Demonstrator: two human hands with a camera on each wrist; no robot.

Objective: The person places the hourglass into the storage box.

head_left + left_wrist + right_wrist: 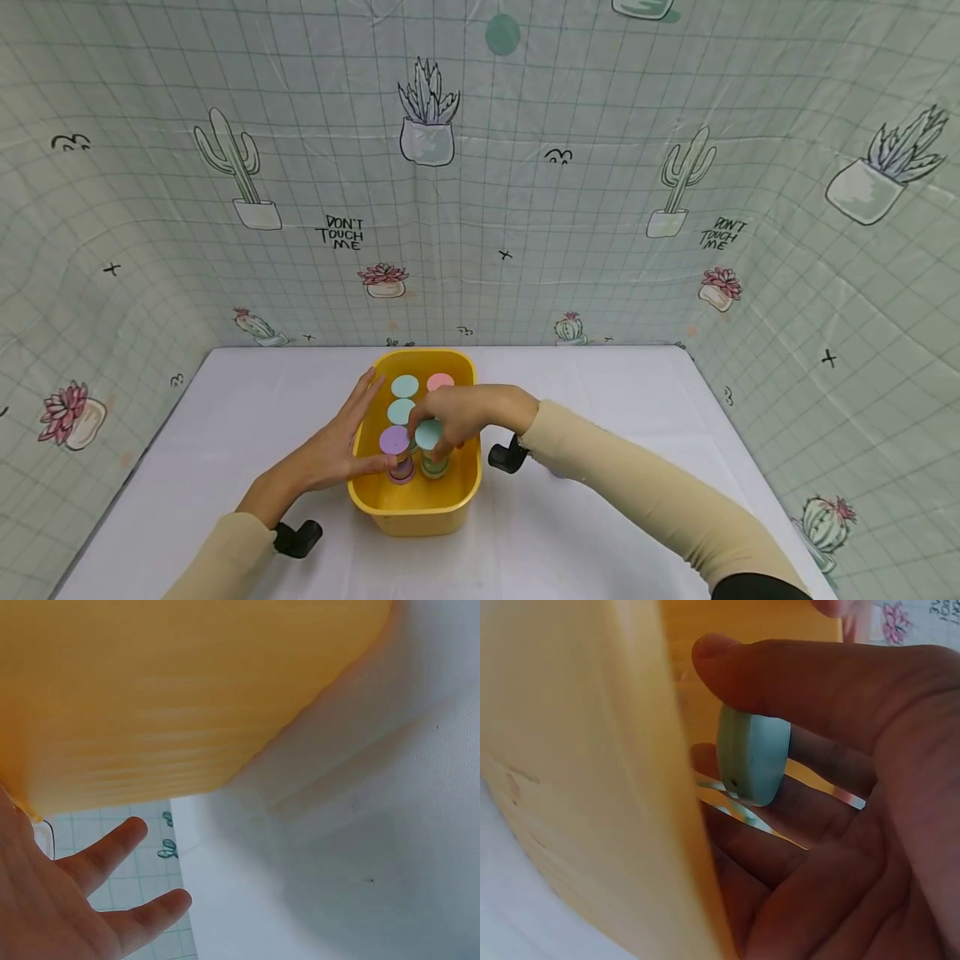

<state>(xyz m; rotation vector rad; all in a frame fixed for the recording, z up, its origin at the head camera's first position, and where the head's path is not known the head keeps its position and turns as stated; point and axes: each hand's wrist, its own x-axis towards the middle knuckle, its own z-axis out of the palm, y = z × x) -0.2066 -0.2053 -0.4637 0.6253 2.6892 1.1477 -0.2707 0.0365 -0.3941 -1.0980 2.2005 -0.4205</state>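
Note:
A yellow bin (414, 523) stands on the white table with several small lidded jars inside. My right hand (461, 412) reaches in over the right rim and grips a jar with a mint-green lid (428, 434). In the right wrist view, thumb and fingers lie around that mint lid (769, 757). My left hand (333, 454) is at the bin's left side, fingers spread and thumb across the rim beside a purple-lidded jar (393, 439). Whether the thumb touches that jar, I cannot tell. Two straight fingers (109, 851) extend past the bin's outer wall in the left wrist view.
Farther back in the bin are two mint-lidded jars (405, 387) and a pink-lidded jar (440, 381). A grid-patterned cloth (480, 208) with cactus drawings forms the back and sides. Black wrist cameras (298, 539) sit on both forearms.

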